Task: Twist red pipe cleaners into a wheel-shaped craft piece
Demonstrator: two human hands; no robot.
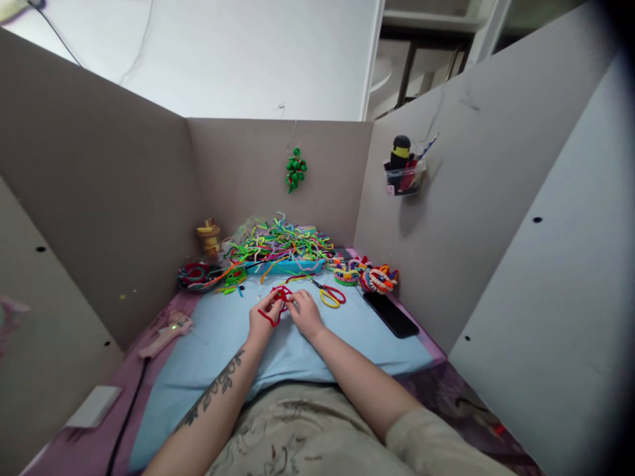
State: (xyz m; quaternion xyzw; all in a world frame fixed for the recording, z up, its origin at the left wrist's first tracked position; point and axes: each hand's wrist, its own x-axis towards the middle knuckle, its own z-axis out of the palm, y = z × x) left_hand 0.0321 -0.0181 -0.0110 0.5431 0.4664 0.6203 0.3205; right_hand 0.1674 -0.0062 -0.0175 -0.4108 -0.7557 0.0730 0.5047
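Over the blue cloth (218,357), my left hand (264,316) and my right hand (305,314) meet with fingers closed on one small piece of red pipe cleaner (270,320). It is bent into loops, and a loose end hangs down over my left hand. My right fingertips pinch its right side; just where they grip is partly hidden. Just beyond my right hand lie scissors (331,296) with one red and one yellow handle loop. More pipe cleaners (282,241) in many colours are heaped on a blue tray (297,267) behind my hands.
Braided, colourful rings (380,279) and a black phone (391,314) lie to the right. At left are a dark bowl (198,277) of pieces, a pink corded tool (166,336) and a white box (94,406). Grey panels (238,165) enclose the table, with a clear bin (404,180) hung at right.
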